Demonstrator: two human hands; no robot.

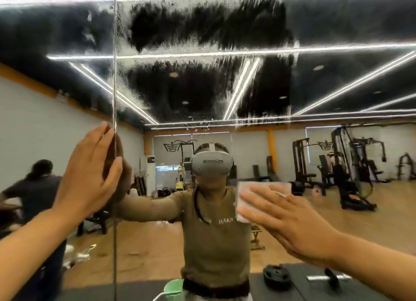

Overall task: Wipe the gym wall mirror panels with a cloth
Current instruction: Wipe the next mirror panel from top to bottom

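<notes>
Pressing a pale, square folded cloth [247,197] flat against the large wall mirror panel [337,80], we had our right hand [290,222] spread over it, fingers straight and apart, so nothing was clamped; the cloth stayed up only through palm pressure. Our left hand [90,176] leaned open-fingered on the glass beside the vertical seam between panels [115,75], holding nothing.

Above the cloth, the glass carried a broad band of whitish streaked residue [202,55] with dark wiped patches inside it, so much of the upper panel looked unfinished to us.

We judged the main risk to be the cloth slipping. With no fingers curled round it, a fast upward stroke or a lapse in pressure could let it slide out and drop to the floor. Our bare left palm could also leave fresh smears near the seam, undoing cleaned glass. Reaching for the high residue might overextend us, and leaning weight onto the panel could stress it. If the residue was drying, it could streak again unless our strokes overlapped.
</notes>
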